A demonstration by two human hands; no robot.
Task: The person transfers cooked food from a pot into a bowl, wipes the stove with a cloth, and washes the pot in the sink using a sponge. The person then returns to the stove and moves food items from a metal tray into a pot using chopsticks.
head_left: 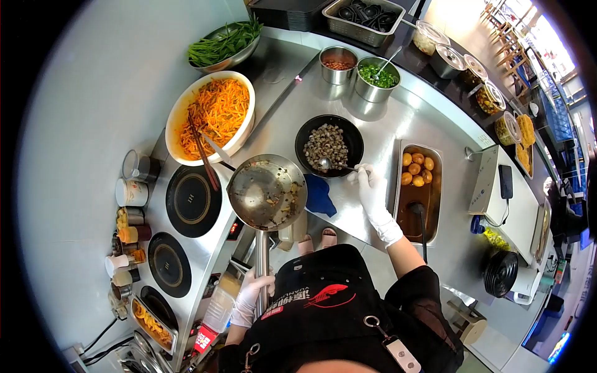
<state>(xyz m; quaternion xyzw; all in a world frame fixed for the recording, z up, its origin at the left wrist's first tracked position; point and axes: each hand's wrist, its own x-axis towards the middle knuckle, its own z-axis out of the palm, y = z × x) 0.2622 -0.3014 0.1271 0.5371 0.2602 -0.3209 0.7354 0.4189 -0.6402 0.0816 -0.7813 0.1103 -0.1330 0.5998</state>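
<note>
My left hand, in a white glove, is wrapped round the long handle of a steel pan. Bits of food and oily residue cling to the inside of this pan. In my right hand, also gloved, is the handle of a metal spoon. The spoon's bowl rests among small greyish chopped pieces in a black bowl on the steel counter. A blue cloth lies between the pan and the black bowl.
Shredded orange vegetables fill a white bowl at left, with chopsticks. Two round hobs lie below it. Steel tins stand at the back. Right of me, a tray holds brown eggs and a ladle.
</note>
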